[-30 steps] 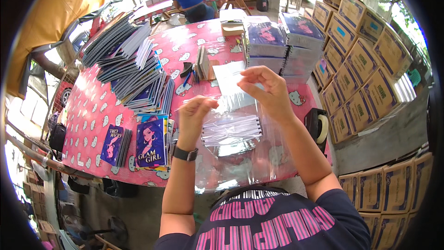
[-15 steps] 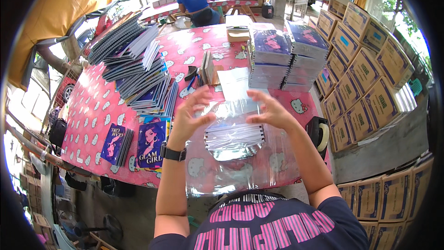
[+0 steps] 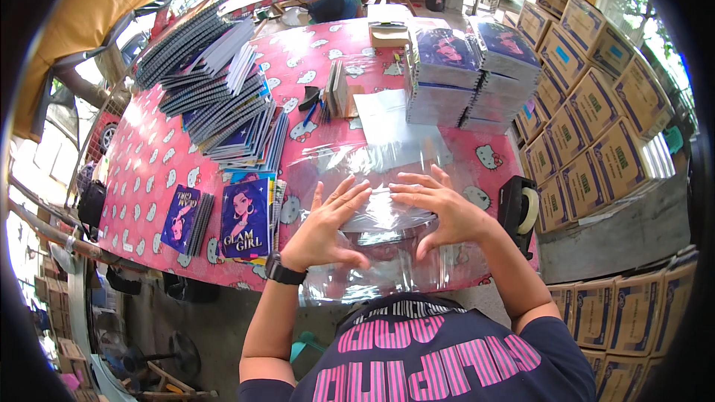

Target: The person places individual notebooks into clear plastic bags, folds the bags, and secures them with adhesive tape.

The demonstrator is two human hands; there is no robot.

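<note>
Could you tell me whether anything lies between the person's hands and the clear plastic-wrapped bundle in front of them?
Nothing visible does. The left hand and the right hand both lie flat, fingers spread, directly on the clear plastic-wrapped bundle at the near edge of the pink table. The tape dispenser sits off to the right, clear of them.

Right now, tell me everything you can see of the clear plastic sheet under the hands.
The clear plastic sheet is thin, glossy and see-through, with crinkles that catch the light. It lies flat on the pink patterned tablecloth at the table's near edge and hangs partly over it. The left hand and right hand press on it, fingers spread. What it covers is unclear.
</note>
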